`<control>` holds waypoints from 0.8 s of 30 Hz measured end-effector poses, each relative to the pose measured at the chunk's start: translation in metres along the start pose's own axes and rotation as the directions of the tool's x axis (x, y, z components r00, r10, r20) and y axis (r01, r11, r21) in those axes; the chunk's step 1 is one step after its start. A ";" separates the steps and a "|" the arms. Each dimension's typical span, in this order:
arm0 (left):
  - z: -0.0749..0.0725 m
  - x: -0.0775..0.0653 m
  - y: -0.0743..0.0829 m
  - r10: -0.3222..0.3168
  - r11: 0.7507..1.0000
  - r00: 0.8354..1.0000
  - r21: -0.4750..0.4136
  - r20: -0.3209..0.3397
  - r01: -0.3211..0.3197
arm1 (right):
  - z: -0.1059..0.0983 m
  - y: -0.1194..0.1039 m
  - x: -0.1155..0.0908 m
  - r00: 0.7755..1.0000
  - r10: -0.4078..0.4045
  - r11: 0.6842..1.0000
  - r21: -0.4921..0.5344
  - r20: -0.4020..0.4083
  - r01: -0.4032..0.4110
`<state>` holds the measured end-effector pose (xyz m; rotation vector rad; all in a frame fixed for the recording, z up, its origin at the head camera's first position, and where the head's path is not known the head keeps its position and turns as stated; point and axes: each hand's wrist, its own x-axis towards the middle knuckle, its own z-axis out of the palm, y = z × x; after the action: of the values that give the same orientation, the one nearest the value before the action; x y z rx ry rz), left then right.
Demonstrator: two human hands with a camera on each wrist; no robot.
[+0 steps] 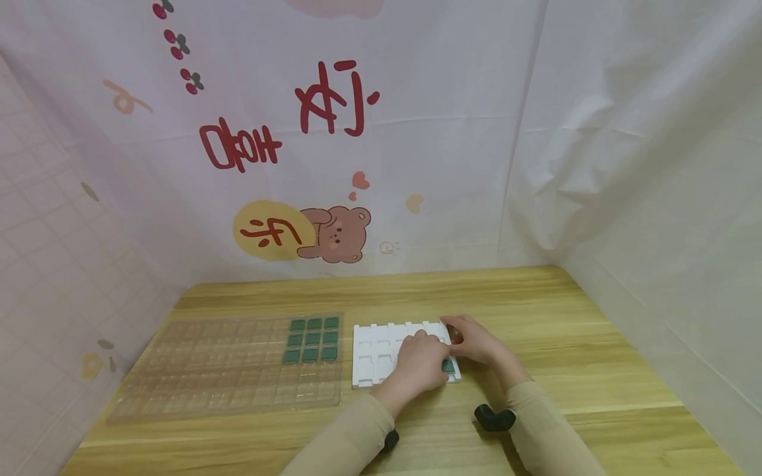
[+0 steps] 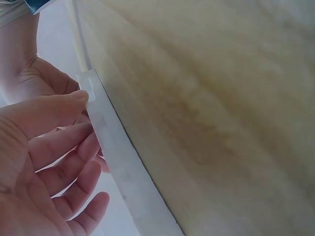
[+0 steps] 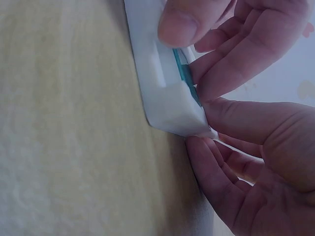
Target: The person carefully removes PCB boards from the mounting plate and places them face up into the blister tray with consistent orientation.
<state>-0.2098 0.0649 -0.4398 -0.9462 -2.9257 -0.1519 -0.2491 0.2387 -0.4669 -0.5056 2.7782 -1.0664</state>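
Observation:
A white compartment tray (image 1: 364,370) lies on the table, with a dark green square tile (image 1: 448,365) in its near right corner compartment. Over the tray's right part, my left hand (image 1: 421,362) curls its fingers about the tile. In the right wrist view its thumb lies by the tray's near edge and other fingertips touch the tile (image 3: 186,73). My right hand (image 1: 479,345) holds the tray at its right edge, two fingertips close to the corner (image 3: 179,110). The left hand hides several compartments and part of the tile.
Left of the white tray lies a large clear plastic tray (image 1: 238,403) of small cells, several holding green tiles (image 1: 312,338). A black curved piece (image 1: 494,418) sits at the right wrist. Printed white cloth (image 1: 446,165) stands behind the table (image 1: 536,297) and on both sides.

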 end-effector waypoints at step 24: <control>0.003 0.007 0.000 -0.024 0.999 1.000 -0.032 0.009 0.024 | 0.002 0.002 0.001 1.000 -0.009 1.000 0.002 -0.003 0.009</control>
<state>-0.2154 0.0690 -0.4419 -0.9189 -2.9522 -0.1976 -0.2502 0.2385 -0.4694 -0.5166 2.7796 -1.0729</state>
